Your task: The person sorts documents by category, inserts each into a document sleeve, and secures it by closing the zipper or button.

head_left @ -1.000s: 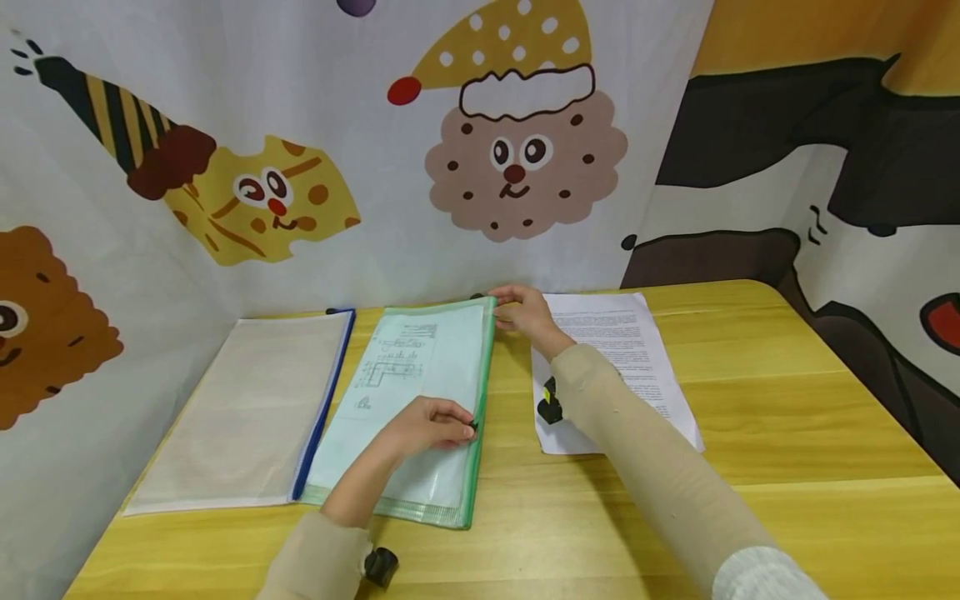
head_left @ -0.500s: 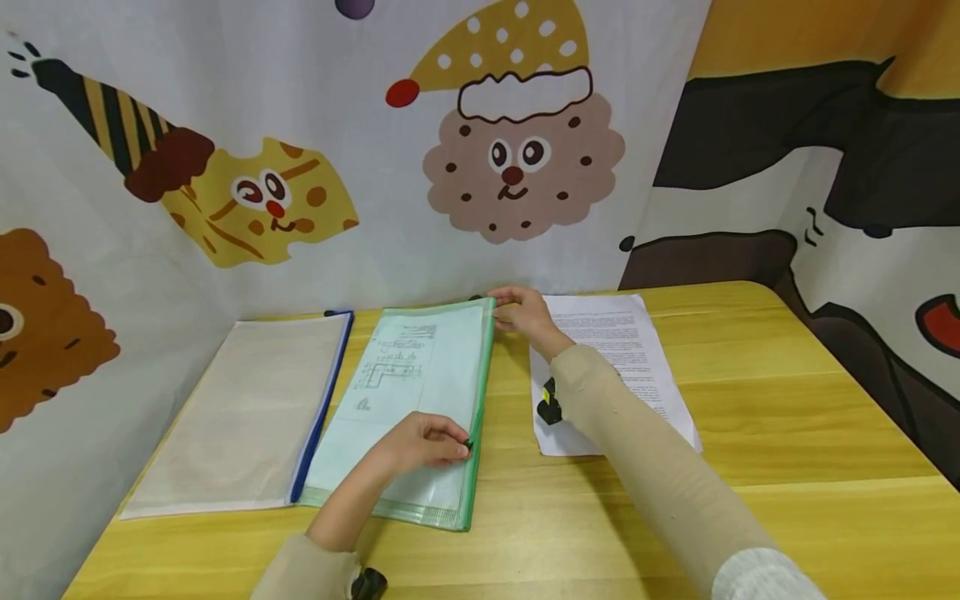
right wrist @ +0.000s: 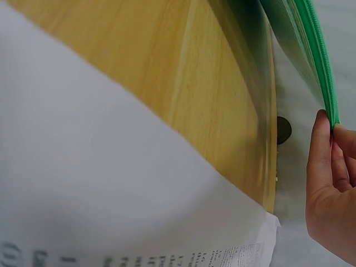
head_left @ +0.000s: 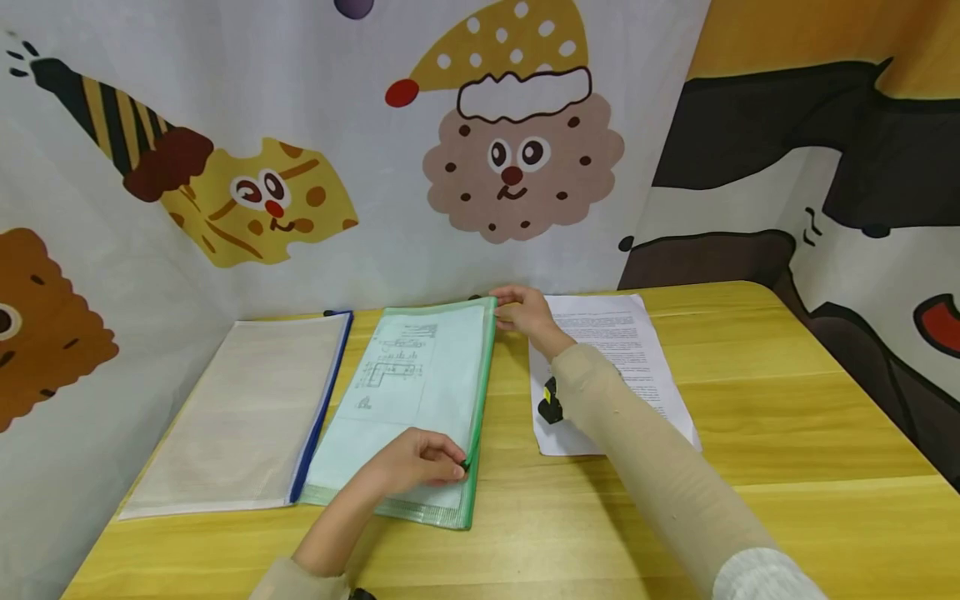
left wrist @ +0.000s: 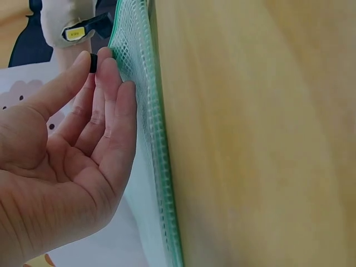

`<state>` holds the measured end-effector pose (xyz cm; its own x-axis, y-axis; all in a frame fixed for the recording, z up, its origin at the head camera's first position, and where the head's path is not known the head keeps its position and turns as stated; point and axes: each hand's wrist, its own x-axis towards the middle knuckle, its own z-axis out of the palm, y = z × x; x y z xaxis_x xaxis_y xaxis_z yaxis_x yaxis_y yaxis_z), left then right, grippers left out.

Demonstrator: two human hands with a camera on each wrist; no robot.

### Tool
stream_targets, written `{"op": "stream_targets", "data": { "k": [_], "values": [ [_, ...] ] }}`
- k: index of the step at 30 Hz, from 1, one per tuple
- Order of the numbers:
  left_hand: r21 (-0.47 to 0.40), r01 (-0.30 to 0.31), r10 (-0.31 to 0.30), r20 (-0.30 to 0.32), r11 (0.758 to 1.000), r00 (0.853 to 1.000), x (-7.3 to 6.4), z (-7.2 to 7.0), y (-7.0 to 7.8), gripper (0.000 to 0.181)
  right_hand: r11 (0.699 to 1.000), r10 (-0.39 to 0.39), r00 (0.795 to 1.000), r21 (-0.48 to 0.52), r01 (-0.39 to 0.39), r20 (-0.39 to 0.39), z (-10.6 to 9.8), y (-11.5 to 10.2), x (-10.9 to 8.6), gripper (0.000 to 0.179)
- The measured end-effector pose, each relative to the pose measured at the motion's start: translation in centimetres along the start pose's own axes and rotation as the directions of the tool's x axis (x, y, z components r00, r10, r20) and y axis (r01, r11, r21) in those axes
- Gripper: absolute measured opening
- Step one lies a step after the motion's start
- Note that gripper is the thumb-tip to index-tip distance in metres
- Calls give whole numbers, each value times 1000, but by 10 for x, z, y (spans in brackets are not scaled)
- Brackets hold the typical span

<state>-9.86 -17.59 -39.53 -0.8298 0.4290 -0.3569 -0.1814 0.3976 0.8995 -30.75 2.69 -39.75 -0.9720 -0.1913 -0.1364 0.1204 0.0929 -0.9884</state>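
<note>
A green zipper file pouch (head_left: 397,400) lies on the table with a sheet bearing a line drawing inside. My left hand (head_left: 416,462) pinches the small black zipper pull (left wrist: 93,63) between thumb and fingers, low on the pouch's right edge. At the top right corner, the thumb and fingers of my right hand (head_left: 525,317) pinch the green zipper edge (right wrist: 320,61). In the right wrist view that corner is raised off the table.
A clear file pouch with a blue zipper (head_left: 240,417) lies on the left. Printed sheets (head_left: 600,333) lie under my right forearm. A cartoon-printed curtain (head_left: 375,250) hangs behind the wooden table (head_left: 787,400).
My left hand has slid the zipper pull down along the pouch's right edge, toward me. The right hand has stayed at the top corner.
</note>
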Motion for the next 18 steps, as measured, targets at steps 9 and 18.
{"op": "stream_targets", "data": {
  "k": [9, 18],
  "values": [
    [-22, 0, 1, 52, 1000, 999, -11, 4, 0, 22, 1000, 17, 1000, -1, -17, -10, -3, 1, 2, 36],
    [54, -6, -2, 136, 999, 991, -25, 7, 4, 14, 1000, 28, 999, 9, -28, -28, -6, 0, 1, 37]
  ]
}}
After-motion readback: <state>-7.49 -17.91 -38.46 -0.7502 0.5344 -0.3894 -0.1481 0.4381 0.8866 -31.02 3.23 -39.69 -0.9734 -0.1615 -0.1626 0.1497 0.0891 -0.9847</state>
